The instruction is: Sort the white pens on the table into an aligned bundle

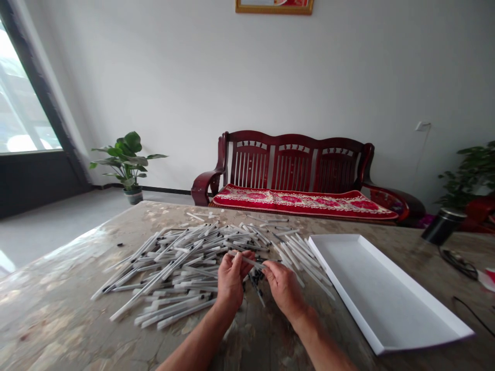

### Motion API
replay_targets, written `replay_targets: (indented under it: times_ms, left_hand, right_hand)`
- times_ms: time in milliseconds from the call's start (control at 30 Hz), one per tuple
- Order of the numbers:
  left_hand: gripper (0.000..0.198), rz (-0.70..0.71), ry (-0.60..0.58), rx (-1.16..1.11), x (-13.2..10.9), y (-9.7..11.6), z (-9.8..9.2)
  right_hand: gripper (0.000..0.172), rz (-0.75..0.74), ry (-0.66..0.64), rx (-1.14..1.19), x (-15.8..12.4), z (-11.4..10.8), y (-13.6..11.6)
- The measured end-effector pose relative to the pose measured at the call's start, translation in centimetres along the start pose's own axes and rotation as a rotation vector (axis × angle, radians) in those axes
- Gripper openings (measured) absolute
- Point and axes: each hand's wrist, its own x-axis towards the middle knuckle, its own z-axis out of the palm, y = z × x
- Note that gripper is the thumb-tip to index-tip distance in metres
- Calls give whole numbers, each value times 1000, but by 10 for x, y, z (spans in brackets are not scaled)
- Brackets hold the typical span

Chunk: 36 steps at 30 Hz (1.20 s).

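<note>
Above the table, a slim pale pen (251,262) is stretched between my two hands. Its left part lies in the closed fingers of my left hand (233,281), and my right hand (285,288) pinches its right end. Under and left of my hands spreads a heap of white, translucent pens (181,265), many with black ends. Several small black pieces (255,282), perhaps caps, lie below the held pen, partly hidden by my hands. More whitish pens (303,257) lie roughly side by side to the right, against the tray.
A shallow white tray (390,293) stands on the patterned table (69,319) at the right. Behind it are a black cylinder (443,226) and a dark cable (460,265). A red wooden bench (294,165) and a potted plant (131,165) stand beyond the table.
</note>
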Motion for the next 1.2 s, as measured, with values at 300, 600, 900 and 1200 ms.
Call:
replay_targets:
  times_ms: [300,600,900,1200]
  left_hand:
    - [41,-73,90,-24,1,5,2]
    - [48,-114,-282,57,-2,10,-1]
    - [46,-74,-107,45,-6,0,4]
    - [46,-46,32,55,6,9,-5]
  right_hand:
    - [30,-101,60,-64,0,3,2]
    - [51,464,-162,531,0,4,2]
    - [41,182,-30,176,0,2,-7]
    - [28,33,136,-24,-4,-1,19]
